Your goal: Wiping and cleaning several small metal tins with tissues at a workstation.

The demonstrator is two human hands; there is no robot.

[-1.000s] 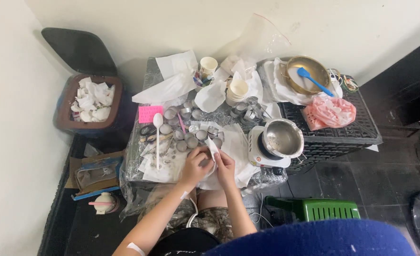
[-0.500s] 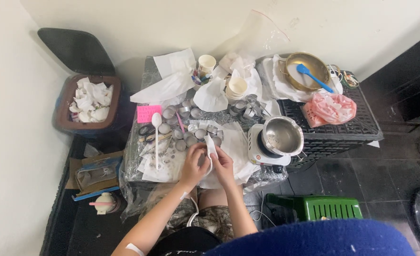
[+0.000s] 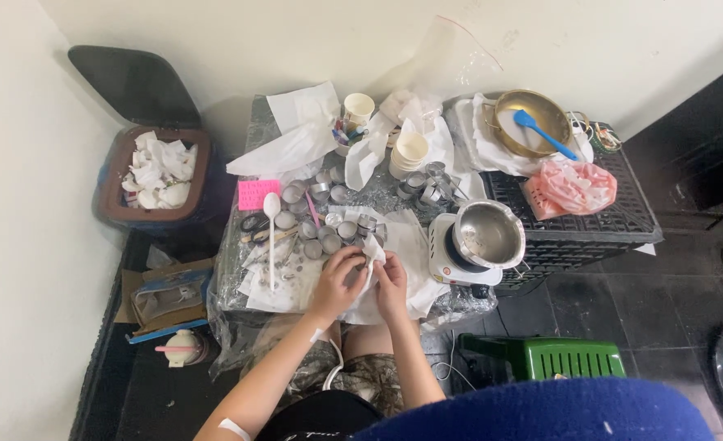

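Here, at the centre of the frame, a seated person's left hand (image 3: 338, 278) and right hand (image 3: 391, 284) meet over a cluttered low table (image 3: 239, 269), fingers of both curled shut around a crumpled white tissue (image 3: 371, 260) held between them; whether anything lies inside it cannot be told. Just above the hands stand small metal cups (image 3: 322, 237), with a white spoon (image 3: 271, 233) and a pink card (image 3: 259, 194) to their left. Right of the hands a steel pot (image 3: 487, 234) sits on a white burner (image 3: 443, 260). At upper right a blue spatula (image 3: 544, 134) rests in a brass pan (image 3: 533, 122) above a pink bag (image 3: 572, 188). At upper left an open bin (image 3: 112, 196) holds used tissues
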